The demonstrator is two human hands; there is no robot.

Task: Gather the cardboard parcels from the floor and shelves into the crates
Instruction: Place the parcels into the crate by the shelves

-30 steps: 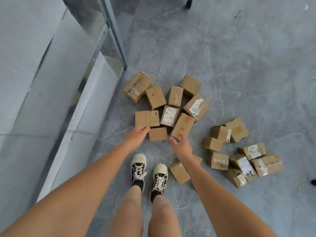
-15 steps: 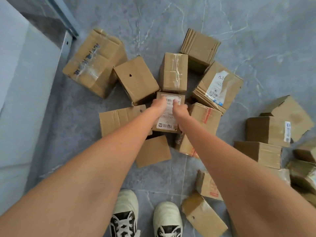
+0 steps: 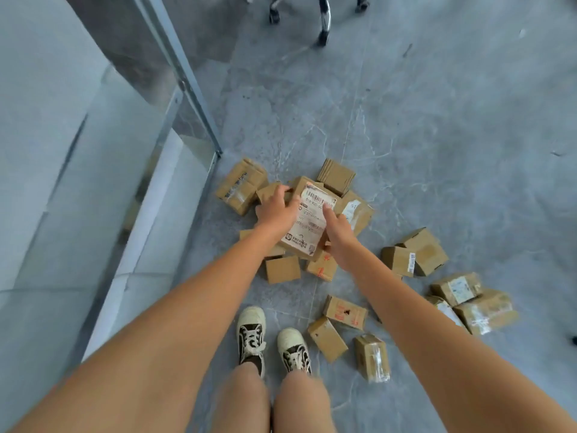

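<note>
- Since half a second ago the labelled parcel (image 3: 307, 218) has come up off the floor pile; before, both hands only touched its top, now it is raised between them and the view has pulled back to show more floor.
- Left hand (image 3: 276, 210) grips the labelled parcel's left side, fingers curled over its far left edge.
- Right hand (image 3: 338, 235) holds the parcel's right side, thumb laid up across the white shipping label (image 3: 312, 214), other fingers hidden under the box.
- Labelled parcel is tilted, label face up, hanging over the middle of the pile.
- Left of the labelled parcel: taped parcel (image 3: 240, 190) on the floor, close to the glass partition's metal post (image 3: 187, 89).
- Beyond the labelled parcel: ribbed parcel (image 3: 335, 178), partly behind it.
- Just right of the labelled parcel: parcel with white sticker (image 3: 357, 210), touching or nearly so, can't tell.
- Under and nearer than the labelled parcel: small plain parcel (image 3: 282, 269) and red-marked parcel (image 3: 321, 267), side by side on the floor.
- Well right of the labelled parcel: loose cluster of parcels (image 3: 415, 254) spread over the grey marble floor (image 3: 437, 135).
- Near side of the labelled parcel: person's two sneakers (image 3: 251, 334), with three more parcels (image 3: 345, 312) just to their right.
- Far beyond the labelled parcel: wheeled chair base (image 3: 324, 20) at the top edge.
- No crates in view.
</note>
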